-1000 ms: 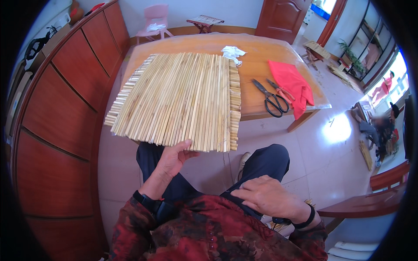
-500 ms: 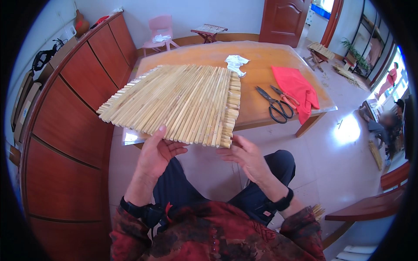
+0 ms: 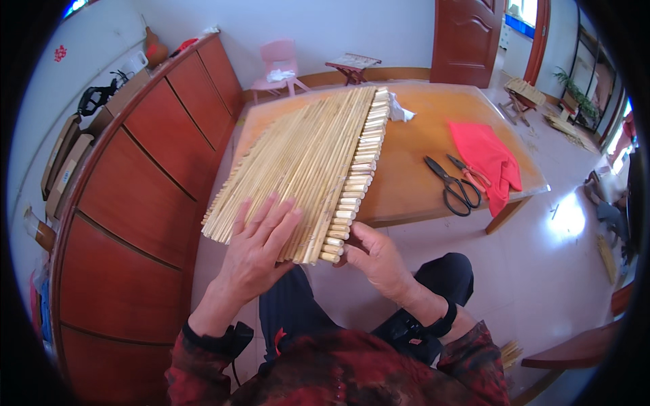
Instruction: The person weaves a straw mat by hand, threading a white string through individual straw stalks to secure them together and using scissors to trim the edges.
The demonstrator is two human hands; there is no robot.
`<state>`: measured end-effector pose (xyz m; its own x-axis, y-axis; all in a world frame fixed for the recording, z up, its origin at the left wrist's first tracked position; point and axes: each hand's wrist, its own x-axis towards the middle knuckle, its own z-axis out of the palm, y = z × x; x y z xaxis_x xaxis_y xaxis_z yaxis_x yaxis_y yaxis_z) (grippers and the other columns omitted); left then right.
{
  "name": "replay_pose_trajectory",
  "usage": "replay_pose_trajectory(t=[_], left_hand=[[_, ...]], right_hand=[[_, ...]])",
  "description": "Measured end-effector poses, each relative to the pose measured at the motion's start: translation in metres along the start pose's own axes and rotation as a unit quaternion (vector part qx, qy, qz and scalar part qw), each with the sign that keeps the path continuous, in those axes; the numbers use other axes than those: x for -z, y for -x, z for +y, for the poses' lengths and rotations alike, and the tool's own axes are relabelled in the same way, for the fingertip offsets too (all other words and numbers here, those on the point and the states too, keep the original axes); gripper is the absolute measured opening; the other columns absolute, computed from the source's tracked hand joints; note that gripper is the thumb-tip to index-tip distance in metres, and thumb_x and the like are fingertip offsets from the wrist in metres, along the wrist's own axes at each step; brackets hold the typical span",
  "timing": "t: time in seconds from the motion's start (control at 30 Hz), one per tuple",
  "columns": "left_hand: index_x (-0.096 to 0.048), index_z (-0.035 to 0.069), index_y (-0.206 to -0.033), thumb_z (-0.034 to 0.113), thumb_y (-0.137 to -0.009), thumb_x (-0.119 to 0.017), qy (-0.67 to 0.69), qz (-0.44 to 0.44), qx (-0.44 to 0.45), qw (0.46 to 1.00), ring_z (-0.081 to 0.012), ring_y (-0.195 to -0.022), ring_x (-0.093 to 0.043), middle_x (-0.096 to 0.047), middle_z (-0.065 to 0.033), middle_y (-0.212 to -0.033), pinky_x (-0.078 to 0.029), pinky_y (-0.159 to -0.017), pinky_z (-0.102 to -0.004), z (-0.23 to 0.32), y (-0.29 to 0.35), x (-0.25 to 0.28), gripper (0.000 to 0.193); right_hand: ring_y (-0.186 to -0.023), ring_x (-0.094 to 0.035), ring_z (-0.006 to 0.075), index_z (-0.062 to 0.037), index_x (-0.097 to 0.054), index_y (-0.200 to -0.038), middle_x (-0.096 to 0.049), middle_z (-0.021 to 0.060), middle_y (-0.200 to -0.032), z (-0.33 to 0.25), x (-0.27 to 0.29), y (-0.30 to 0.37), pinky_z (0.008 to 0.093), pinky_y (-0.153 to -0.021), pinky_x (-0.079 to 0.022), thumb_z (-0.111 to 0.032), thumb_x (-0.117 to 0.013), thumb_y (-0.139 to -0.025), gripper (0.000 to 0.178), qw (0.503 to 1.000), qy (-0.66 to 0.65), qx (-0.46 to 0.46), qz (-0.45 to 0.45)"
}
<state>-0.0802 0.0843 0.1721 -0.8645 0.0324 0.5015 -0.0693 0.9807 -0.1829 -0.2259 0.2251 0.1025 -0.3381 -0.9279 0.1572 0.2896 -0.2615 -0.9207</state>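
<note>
A panel of straight yellow plant stalks (image 3: 298, 169), laid side by side, is held tilted above my lap and the table's near edge. Along its right side, cut stalk ends show in a thick row. My left hand (image 3: 256, 247) rests on the top face near the close edge, fingers stretched and spread; its thumb is partly hidden at the edge. At the near right corner, my right hand (image 3: 379, 260) grips the panel, its fingertips partly out of sight behind the stalk ends. Black-handled scissors (image 3: 452, 186) and red-handled pliers (image 3: 470, 170) lie to the right on the table.
The wooden table (image 3: 420, 169) has a clear cover. A red cloth (image 3: 487, 159) lies beside the tools, and a white cloth (image 3: 401, 111) sits behind the panel. Reddish cabinets (image 3: 128, 183) line the left. A pink chair (image 3: 279, 64) and folding stool (image 3: 353, 65) stand beyond.
The panel has swung and tipped so its right end row shows more. My left hand has gone from gripping the near edge to lying on top; my right hand stays at the corner.
</note>
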Motion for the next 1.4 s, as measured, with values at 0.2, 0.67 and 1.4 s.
replay_pose_trajectory(t=[0.2,0.67,1.4], left_hand=[[-0.056,0.001,-0.114,-0.005,-0.068,-0.065,0.121,0.075,0.060,0.988,-0.0307,-0.105,-0.057,-0.059,-0.0169,-0.114,-0.046,-0.090,-0.0366,-0.027,0.002,-0.009,0.047],[-0.057,-0.006,-0.108,-0.002,-0.078,-0.066,0.307,0.219,0.326,0.867,-0.0083,-0.079,-0.055,-0.061,-0.0037,-0.091,-0.047,-0.071,-0.0221,-0.033,0.006,0.048,0.031],[-0.058,-0.003,-0.109,-0.010,-0.065,-0.061,0.176,0.195,0.076,0.962,-0.0337,-0.100,-0.059,-0.060,-0.0182,-0.109,-0.048,-0.086,-0.0379,0.003,-0.011,-0.017,0.045]], right_hand=[[-0.097,-0.055,0.0115,0.0022,-0.047,-0.121,-0.056,0.0074,-0.110,-0.023,-0.014,-0.031,0.0244,-0.082,-0.046,-0.003,-0.049,-0.090,0.031,0.994,0.046,0.083,-0.057],[-0.080,-0.056,0.0065,-0.0006,-0.058,-0.106,-0.060,0.0024,-0.094,-0.038,-0.067,-0.075,0.0196,-0.069,-0.046,-0.010,-0.056,-0.090,0.019,0.985,-0.116,0.070,-0.106],[-0.102,-0.057,0.0182,0.0008,-0.051,-0.118,-0.057,0.0085,-0.114,-0.004,-0.022,-0.039,0.0353,-0.089,-0.045,-0.018,-0.054,-0.088,0.036,0.940,-0.335,0.030,-0.052]])
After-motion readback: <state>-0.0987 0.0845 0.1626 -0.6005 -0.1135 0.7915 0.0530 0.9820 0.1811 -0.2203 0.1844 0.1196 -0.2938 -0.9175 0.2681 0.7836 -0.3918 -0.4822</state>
